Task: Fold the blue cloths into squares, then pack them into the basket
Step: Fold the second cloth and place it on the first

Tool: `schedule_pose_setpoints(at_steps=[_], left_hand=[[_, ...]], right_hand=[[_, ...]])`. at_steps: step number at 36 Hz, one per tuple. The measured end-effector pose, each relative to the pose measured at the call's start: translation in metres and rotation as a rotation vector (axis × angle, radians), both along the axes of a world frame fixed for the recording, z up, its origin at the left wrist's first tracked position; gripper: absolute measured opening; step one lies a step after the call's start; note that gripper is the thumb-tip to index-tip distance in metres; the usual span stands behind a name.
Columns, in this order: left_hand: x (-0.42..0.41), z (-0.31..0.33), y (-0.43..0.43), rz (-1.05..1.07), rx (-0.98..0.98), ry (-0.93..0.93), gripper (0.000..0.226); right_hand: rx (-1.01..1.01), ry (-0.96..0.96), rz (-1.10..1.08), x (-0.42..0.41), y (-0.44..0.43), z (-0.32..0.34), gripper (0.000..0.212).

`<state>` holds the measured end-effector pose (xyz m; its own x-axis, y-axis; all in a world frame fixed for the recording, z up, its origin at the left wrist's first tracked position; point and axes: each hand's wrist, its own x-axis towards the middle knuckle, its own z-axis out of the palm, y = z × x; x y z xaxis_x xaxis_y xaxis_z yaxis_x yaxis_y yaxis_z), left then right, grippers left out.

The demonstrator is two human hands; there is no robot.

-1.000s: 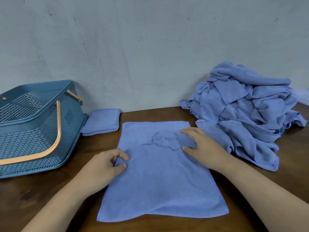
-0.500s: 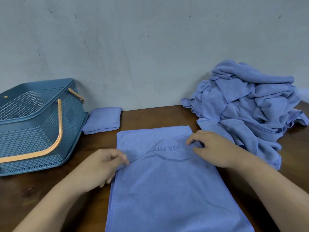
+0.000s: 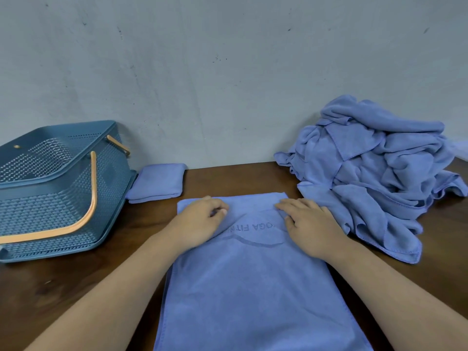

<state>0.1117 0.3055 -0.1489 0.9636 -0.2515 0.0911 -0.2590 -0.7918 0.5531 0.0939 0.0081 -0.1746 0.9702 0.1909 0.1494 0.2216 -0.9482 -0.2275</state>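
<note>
A blue cloth [image 3: 253, 287] with a printed logo lies flat on the brown table in front of me, its near end running out of view. My left hand [image 3: 200, 221] sits on its far left part with fingers curled, pinching the fabric. My right hand [image 3: 309, 224] rests on the far right part with fingers stretched out flat. One folded blue cloth [image 3: 157, 182] lies by the wall beside the blue basket [image 3: 58, 173], which stands at the left with orange handles. What the basket holds is hidden.
A tall heap of unfolded blue cloths [image 3: 374, 173] fills the back right of the table [image 3: 228, 178] and touches the flat cloth's right corner. A grey wall runs close behind everything. Bare table shows between basket and cloth.
The flat cloth has slid toward me, its near edge now out of view. Both hands have moved up to its far end, the left one coming in from the left edge.
</note>
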Motion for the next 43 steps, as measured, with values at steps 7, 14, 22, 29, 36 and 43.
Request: schedule_pose_setpoints(at_steps=[7, 14, 22, 29, 36, 43], left_hand=[[0.013, -0.018, 0.044, 0.209, 0.194, -0.157, 0.025], [0.009, -0.035, 0.047, 0.235, 0.164, -0.174, 0.035], [0.004, -0.027, 0.04, 0.176, 0.231, -0.343, 0.032], [-0.01, -0.003, -0.008, -0.11, 0.033, 0.097, 0.038], [-0.01, -0.016, -0.025, -0.185, 0.065, -0.047, 0.034], [-0.017, -0.014, -0.033, -0.202, -0.078, -0.175, 0.015]], right_hand=[[-0.052, 0.111, -0.017, 0.001, -0.002, 0.008, 0.057], [-0.105, 0.166, -0.021, 0.013, -0.003, 0.017, 0.067], [-0.17, 0.234, -0.032, 0.024, 0.005, 0.027, 0.075], [-0.037, 0.023, 0.007, 0.004, -0.002, 0.012, 0.065], [0.134, -0.074, -0.044, 0.007, -0.003, 0.004, 0.022], [0.091, -0.075, -0.033, 0.009, -0.005, 0.008, 0.028]])
